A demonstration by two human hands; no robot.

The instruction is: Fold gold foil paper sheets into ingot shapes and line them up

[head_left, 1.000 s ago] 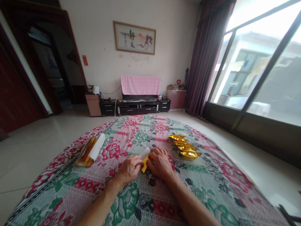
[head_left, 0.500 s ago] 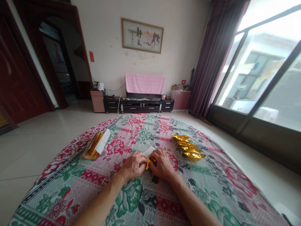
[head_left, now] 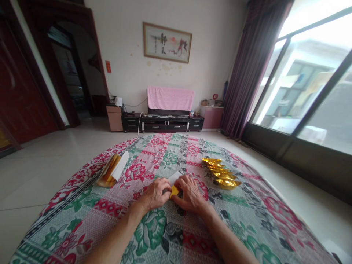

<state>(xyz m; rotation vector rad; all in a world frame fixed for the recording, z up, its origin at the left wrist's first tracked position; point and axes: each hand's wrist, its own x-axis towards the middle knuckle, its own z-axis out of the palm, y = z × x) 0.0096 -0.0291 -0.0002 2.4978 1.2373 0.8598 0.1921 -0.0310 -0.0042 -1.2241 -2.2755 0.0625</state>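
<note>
Between my hands, on the patterned tablecloth [head_left: 154, 231], lies a sheet of paper [head_left: 175, 177] that is white at its far end and gold-yellow nearer to me. My left hand [head_left: 158, 192] pinches its left edge with curled fingers. On the right side, my right hand [head_left: 189, 192] has its fingers bent over the paper, the thumb close to the near gold part. Both palms hide much of the sheet, so its folds cannot be made out fully. Beyond my right hand stands a row of several shiny gold folded paper ingots [head_left: 227, 182].
To the left lies a stack of gold and white paper sheets [head_left: 110, 170] in an opened wrapper. Past the round table's far edge are a low black TV cabinet [head_left: 165, 124] and a pink cloth [head_left: 170, 97] over a screen. A window [head_left: 302, 91] is on the right.
My right thumb and fingers have shifted slightly on the paper, and more of its gold part shows between my hands. The ingots and the paper stack stay in place.
</note>
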